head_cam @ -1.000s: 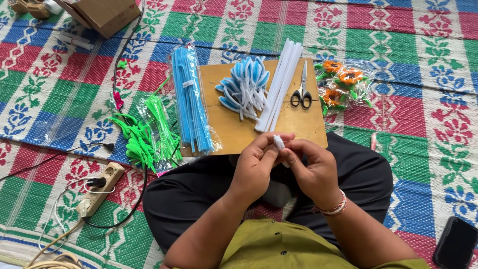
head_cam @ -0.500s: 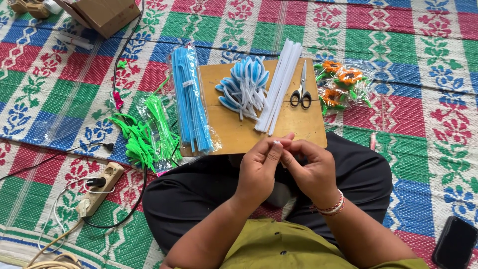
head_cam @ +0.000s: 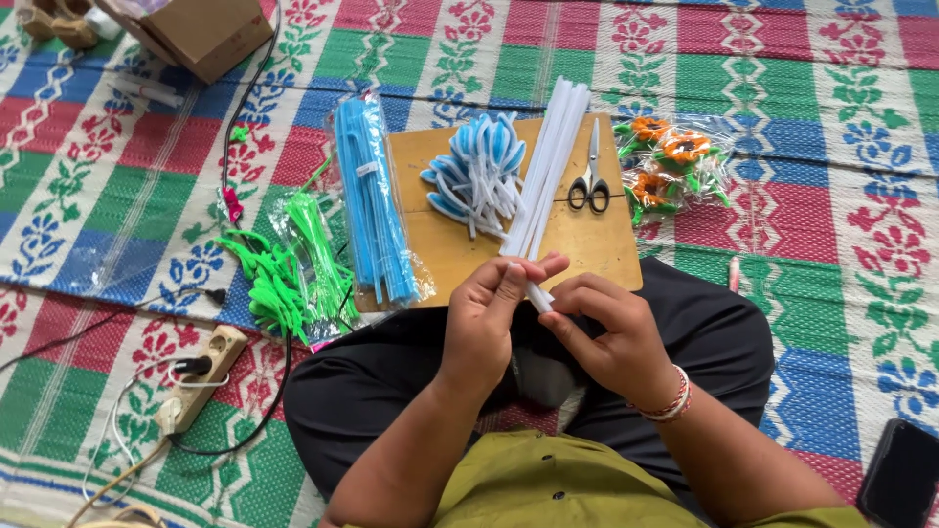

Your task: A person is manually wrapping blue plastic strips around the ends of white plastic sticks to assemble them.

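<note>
While left hand (head_cam: 486, 318) and right hand (head_cam: 608, 330) fingers pinch fuzzy white pipe cleaner (head_cam: 537, 296), wooden board (head_cam: 587, 244) beyond.

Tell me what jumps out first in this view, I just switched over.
Both hands meet at centre: the left hand and right hand pinch a white pipe cleaner over the lap. Just beyond them a wooden board carries a blue-and-white petal pile, a white bundle and scissors. Blue stems and bright green ones lie left of the board on the patterned mat.
</note>
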